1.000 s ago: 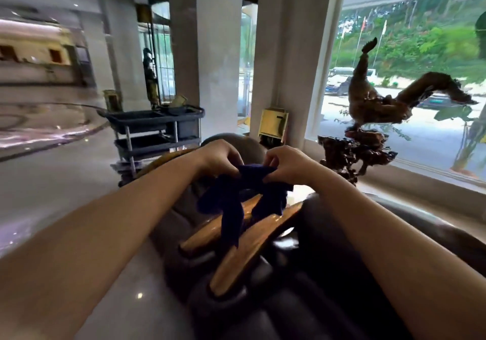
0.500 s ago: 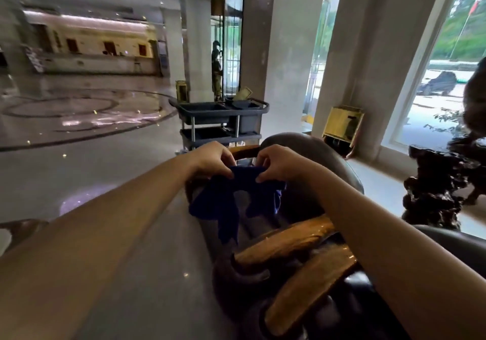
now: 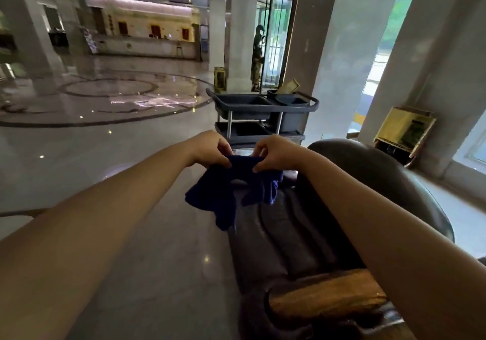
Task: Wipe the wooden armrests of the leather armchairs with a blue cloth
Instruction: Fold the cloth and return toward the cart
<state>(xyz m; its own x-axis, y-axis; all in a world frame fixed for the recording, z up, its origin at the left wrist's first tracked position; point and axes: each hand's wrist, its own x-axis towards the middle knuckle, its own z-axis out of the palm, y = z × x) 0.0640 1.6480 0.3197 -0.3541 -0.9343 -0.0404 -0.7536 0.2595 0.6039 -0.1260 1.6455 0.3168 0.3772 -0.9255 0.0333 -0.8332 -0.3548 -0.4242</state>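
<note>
Polished marble floor: filled the frame from 9 to 12 o'clock, with a dark circular inlay and light reflections.

Columns, 2: pale stone, stood at 12 to 2 o'clock, beside tall windows.

Leather armchair: dark, rounded back at 3 o'clock, its seat running down to 5 o'clock under the right forearm.

Wooden armrest: brown, glossy, lay at 5 o'clock on the chair, partly hidden by the right forearm; not touched by the cloth.

Cleaning cart: grey, 2 tiers, stood at 12 o'clock just beyond the hands.

Blue cloth: dark blue, bunched, held in the air at centre frame above the chair's near edge, its lower folds hanging free.

Left hand: fingers closed, pinching the cloth's top edge at its left end.

Right hand: fingers closed, pinching the same top edge at its right end, near the left hand.

Brass bin: at 2 o'clock, against a column base.
</note>
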